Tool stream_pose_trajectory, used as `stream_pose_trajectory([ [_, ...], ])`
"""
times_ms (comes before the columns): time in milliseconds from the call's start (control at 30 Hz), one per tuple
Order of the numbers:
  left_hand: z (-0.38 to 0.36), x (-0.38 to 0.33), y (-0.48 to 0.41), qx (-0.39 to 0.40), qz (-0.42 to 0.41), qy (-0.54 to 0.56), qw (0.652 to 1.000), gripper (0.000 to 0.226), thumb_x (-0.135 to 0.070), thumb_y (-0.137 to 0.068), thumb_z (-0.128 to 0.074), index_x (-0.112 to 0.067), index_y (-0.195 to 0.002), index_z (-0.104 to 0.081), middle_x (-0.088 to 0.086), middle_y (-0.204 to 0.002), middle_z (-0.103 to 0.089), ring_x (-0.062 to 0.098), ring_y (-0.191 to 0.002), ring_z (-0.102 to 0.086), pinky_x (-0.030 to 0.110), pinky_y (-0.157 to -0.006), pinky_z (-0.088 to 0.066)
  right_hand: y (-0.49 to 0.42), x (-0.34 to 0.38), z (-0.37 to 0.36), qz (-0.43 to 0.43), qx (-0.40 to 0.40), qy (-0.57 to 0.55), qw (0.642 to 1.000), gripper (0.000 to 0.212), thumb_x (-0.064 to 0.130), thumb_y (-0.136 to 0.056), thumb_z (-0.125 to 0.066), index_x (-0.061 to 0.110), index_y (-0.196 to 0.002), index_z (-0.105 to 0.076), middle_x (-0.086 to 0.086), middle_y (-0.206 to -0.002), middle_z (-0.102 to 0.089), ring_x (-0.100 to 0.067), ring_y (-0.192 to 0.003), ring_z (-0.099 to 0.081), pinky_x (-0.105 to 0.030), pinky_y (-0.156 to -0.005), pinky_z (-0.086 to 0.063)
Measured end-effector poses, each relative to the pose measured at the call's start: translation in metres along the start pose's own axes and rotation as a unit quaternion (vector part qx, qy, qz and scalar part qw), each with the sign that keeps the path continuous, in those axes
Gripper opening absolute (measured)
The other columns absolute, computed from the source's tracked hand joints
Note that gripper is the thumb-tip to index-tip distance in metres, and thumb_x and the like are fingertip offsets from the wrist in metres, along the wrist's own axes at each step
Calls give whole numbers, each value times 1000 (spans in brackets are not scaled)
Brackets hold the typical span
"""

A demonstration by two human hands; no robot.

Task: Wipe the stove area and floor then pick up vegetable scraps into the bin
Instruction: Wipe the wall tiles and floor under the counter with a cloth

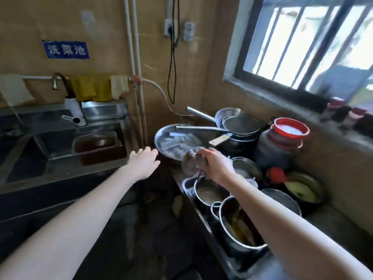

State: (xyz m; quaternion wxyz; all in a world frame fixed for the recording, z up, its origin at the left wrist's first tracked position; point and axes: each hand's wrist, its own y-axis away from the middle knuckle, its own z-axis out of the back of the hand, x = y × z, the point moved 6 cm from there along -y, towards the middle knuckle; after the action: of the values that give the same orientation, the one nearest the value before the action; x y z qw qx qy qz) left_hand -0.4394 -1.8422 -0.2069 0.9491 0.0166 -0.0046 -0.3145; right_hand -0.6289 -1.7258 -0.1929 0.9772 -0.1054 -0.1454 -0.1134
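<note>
the sink (60,150) sits far left. the left grip (143,162) is open, fingers spread, near a metal tray (161,138). the right grip (216,166) clutches a grey rag (190,161) above the pots (230,238) crowding the counter (331,221).

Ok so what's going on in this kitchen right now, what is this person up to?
A person stands at a crowded counter of cookware. Their right hand grips a grey cloth in the air just above an open steel pot; it does not seem to be wiping any surface yet. The left hand is open, held out close to a round metal tray. No scraps or bin are being handled.
</note>
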Motion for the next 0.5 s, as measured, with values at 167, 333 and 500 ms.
stream_pose_trajectory([
  [167, 28, -97, -1, -27, -86, 3, 996, 39, -41, -98, -36, -16, -127, -44, 9, -132, -47, 30, -124, -46, 44, -98, -37, 77, -72, 65, -86, -49, 12, 995, 39, 29, -82, -65, 26, -120, -56, -8, -98, -58, -32, -93, -62, -35, -72, -50],
  [333, 37, -191, -8, -41, -179, -5, 983, 37, -41, -97, -39, -17, -124, -45, 10, -129, -49, 32, -122, -47, 45, -98, -37, 149, -141, 102, -206, -93, 41, 973, 41, 25, -84, -63, 27, -124, -53, -8, -104, -59, -31, -99, -61, -35, -76, -50],
  [500, 24, -291, -7, -44, -280, -7, 959, 37, -42, -97, -39, -18, -125, -44, 7, -125, -49, 28, -119, -49, 43, -95, -39, 227, -203, 126, -339, -135, 52, 930, 44, 21, -83, -63, 29, -125, -52, -6, -113, -57, -28, -107, -59, -36, -82, -48],
])
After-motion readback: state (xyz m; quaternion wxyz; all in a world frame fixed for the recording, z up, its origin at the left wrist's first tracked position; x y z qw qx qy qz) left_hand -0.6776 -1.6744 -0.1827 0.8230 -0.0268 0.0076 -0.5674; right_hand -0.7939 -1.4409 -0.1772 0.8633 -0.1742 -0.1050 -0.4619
